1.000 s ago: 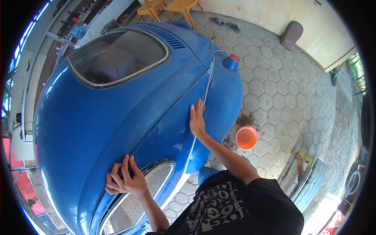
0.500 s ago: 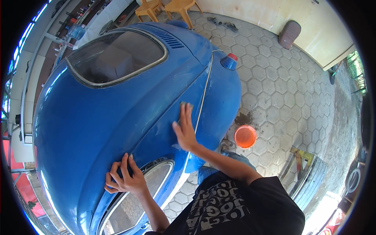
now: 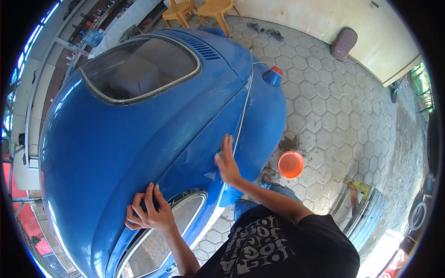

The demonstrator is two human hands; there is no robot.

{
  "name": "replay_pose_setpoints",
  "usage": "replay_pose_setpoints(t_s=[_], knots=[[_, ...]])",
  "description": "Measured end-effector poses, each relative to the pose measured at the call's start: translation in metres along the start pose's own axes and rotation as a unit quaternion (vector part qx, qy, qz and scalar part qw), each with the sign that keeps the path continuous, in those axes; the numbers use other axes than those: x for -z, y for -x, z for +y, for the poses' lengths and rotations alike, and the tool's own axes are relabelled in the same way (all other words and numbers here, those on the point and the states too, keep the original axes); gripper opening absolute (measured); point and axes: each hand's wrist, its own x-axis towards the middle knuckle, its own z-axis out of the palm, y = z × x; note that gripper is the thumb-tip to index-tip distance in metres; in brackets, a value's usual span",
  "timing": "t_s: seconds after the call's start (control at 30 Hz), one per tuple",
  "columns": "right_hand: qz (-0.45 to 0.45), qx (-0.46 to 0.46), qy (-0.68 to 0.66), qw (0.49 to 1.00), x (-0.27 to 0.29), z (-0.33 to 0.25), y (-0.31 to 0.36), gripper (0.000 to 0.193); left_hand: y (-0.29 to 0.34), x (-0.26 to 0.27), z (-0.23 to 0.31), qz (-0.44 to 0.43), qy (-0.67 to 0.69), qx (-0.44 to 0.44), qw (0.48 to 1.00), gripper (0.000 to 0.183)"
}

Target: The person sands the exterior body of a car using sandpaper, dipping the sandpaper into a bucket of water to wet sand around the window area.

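The blue car (image 3: 139,139) with a rounded body fills the left and middle of the view. My left hand (image 3: 150,211) rests on its roof edge above the side window (image 3: 162,241), fingers bent and spread, holding nothing. Farther right, my right hand (image 3: 228,164) presses on the blue side panel, close to the pale strip (image 3: 241,116) along the rear fender. Its fingers lie over a small greyish-brown pad, mostly hidden beneath them; whether it is sandpaper or a sponge I cannot tell. Faint whitish smears mark the paint around that hand.
An orange bucket (image 3: 290,165) stands on the hexagonal paving (image 3: 320,116) right of the car. A wooden frame (image 3: 364,204) lies at lower right. Yellow chairs (image 3: 215,11), sandals (image 3: 265,31) and a brown padded piece (image 3: 344,44) are at the back. Shelves hold bottles at upper left.
My right hand has slid toward me and slightly right along the panel, with the pad now mostly covered. My left hand stays in place on the roof edge.
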Motion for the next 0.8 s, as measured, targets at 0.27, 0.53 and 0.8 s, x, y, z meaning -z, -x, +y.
replay_pose_setpoints(t_s=[0.27, 0.53, 0.8], knots=[[-0.049, 0.123, 0.052, 0.990, 0.000, -0.018, 0.004, 0.074, 0.000, 0.002, -0.001, -0.008, -0.001, 0.007, 1.000, 0.017], [0.007, 0.087, 0.024, 0.996, 0.005, -0.029, -0.019, 0.075, 0.001, 0.001, -0.003, -0.004, -0.004, 0.005, 1.000, 0.016], [0.068, -0.029, -0.059, 0.996, 0.019, 0.007, -0.048, 0.076, -0.001, 0.000, 0.003, 0.003, 0.003, -0.002, 1.000, 0.016]])
